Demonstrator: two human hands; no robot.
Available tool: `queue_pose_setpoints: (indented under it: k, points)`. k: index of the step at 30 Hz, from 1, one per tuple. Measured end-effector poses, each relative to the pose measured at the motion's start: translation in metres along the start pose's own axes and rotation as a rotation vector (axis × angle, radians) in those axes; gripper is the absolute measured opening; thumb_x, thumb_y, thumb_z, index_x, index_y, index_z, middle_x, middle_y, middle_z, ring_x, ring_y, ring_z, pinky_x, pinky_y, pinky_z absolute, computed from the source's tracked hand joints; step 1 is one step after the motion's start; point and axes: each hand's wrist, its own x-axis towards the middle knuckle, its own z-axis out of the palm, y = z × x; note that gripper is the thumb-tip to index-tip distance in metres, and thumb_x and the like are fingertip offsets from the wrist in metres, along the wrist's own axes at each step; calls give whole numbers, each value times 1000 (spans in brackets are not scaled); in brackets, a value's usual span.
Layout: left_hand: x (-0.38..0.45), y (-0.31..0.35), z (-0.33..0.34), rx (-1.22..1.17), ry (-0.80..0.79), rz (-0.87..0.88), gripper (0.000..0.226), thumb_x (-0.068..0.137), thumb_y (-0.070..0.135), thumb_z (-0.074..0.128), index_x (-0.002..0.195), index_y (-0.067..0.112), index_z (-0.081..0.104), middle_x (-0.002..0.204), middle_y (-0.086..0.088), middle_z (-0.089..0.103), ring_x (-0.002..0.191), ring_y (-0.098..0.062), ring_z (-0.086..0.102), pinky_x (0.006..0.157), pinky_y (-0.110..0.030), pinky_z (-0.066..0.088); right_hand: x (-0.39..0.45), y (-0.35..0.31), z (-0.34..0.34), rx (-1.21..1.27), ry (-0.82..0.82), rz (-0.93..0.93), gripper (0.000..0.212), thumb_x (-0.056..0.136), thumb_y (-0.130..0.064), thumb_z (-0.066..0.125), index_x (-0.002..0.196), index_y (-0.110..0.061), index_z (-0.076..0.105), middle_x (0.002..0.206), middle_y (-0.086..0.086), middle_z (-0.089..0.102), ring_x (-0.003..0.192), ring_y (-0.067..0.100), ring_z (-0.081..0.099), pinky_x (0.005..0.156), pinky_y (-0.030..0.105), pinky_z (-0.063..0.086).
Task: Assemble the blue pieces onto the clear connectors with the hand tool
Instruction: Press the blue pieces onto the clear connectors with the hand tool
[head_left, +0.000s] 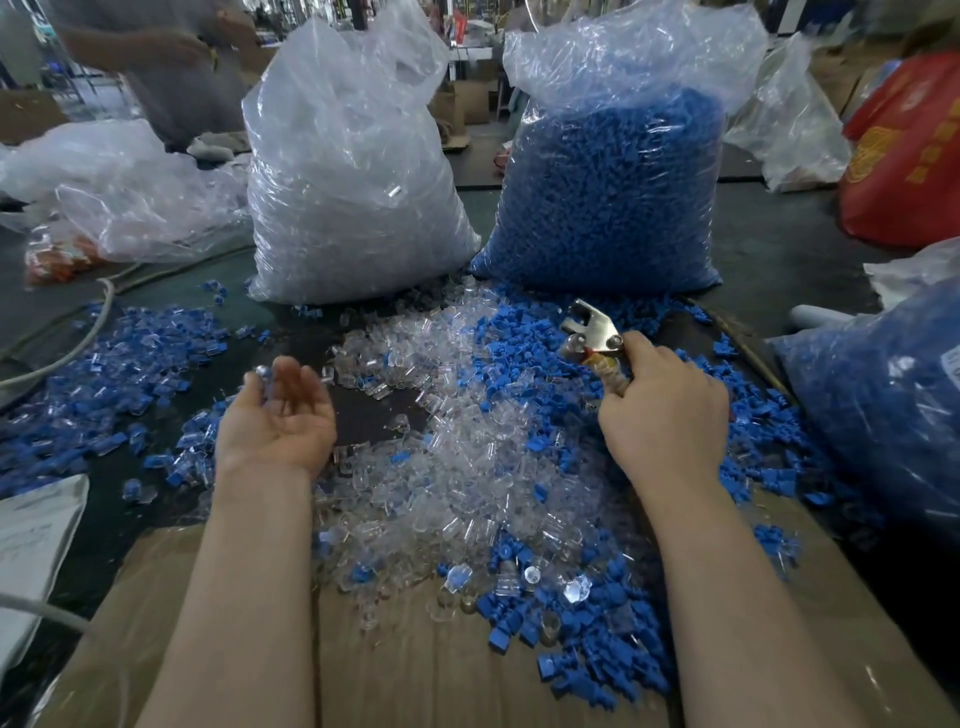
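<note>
Hand tool (592, 332): one, gripped by right hand (662, 410); left hand (278, 410) palm-up, fingers relaxed; two upright bags behind.

**Where everything sits around the loose pile**

The loose pile of connectors (447, 426) lies mid-surface, in front of me. Behind it stand two sacks: the connector sack (353, 171) behind-left, the sack of pieces (608, 192) behind-right. Left of the pile lie assembled parts (104, 364). Loose pieces (587, 639) lie along the pile's right and near edges. My left hand (280, 410) hovers at the pile's left edge; my right hand (665, 410), with the hand tool (592, 327), over its right.
</note>
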Motion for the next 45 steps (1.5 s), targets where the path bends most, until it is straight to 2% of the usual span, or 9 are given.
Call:
queue_pose_setpoints:
  k: [6, 9, 13, 17, 22, 29, 35, 41, 45]
  points:
    - [10, 11, -6, -180, 111, 43, 35, 107, 29, 35, 98, 4, 58, 57, -3, 65, 54, -9, 65, 58, -19, 56, 0, 10, 4, -126, -155, 197, 22, 92, -23, 55, 111, -12, 55, 104, 12, 66, 93, 35, 61, 72, 38, 33]
    - [6, 8, -5, -82, 81, 41, 34, 105, 32, 39, 102, 6, 60, 66, -2, 67, 59, -9, 66, 60, -19, 55, 1, 10, 4, -123, -172, 247, 27, 91, -23, 57, 114, -9, 56, 109, 14, 65, 96, 35, 61, 73, 38, 35]
    - [-3, -7, 2, 609, -28, 112, 14, 98, 23, 56, 92, 15, 66, 71, 6, 68, 57, -3, 62, 59, -19, 51, -1, 12, 4, -142, -258, 260, 30, 92, -26, 57, 116, -8, 57, 119, 15, 59, 100, 36, 60, 85, 42, 40]
    - [-11, -27, 3, 1450, -168, 372, 10, 91, 15, 66, 98, 21, 70, 83, 5, 69, 68, -6, 59, 60, -18, 46, -2, 12, 4, -146, -311, 225, 26, 92, -27, 57, 114, -13, 56, 118, 12, 57, 100, 34, 58, 79, 40, 34]
    - [-6, -41, -5, 1979, -258, 393, 25, 87, 8, 63, 95, 30, 69, 87, 9, 69, 58, -10, 55, 52, -22, 42, -1, 9, 6, -134, -284, 135, 15, 92, -24, 57, 104, -17, 53, 105, 10, 60, 90, 34, 59, 72, 38, 36]
    - [-4, -39, -5, 2076, -228, 422, 21, 86, 12, 62, 81, 28, 74, 50, 7, 60, 33, -3, 46, 42, -18, 34, -1, 10, 10, -90, -234, 66, 13, 88, -19, 58, 86, -21, 45, 84, 3, 56, 69, 26, 44, 66, 35, 33]
    - [-7, -41, 0, 2056, -230, 380, 26, 83, 10, 68, 65, 27, 70, 45, 11, 58, 42, -7, 51, 38, -16, 38, 1, 8, 10, -47, -193, 94, 13, 88, -26, 59, 84, -22, 48, 64, -6, 40, 59, 21, 40, 54, 32, 28]
    - [-16, -48, 0, 2260, -232, 532, 17, 84, 13, 57, 79, 20, 72, 73, 4, 69, 68, -12, 62, 54, -24, 47, 6, 5, 9, 349, -131, 154, 16, 91, -32, 58, 80, -24, 50, 72, -7, 52, 63, 13, 45, 56, 33, 33]
    - [-20, -53, 1, 2080, -315, 557, 21, 91, 13, 54, 90, 25, 70, 72, 6, 69, 58, -9, 61, 50, -24, 48, 5, -3, 3, 710, -127, 143, 5, 91, -27, 65, 89, -25, 61, 78, -10, 61, 70, 8, 55, 60, 27, 41]
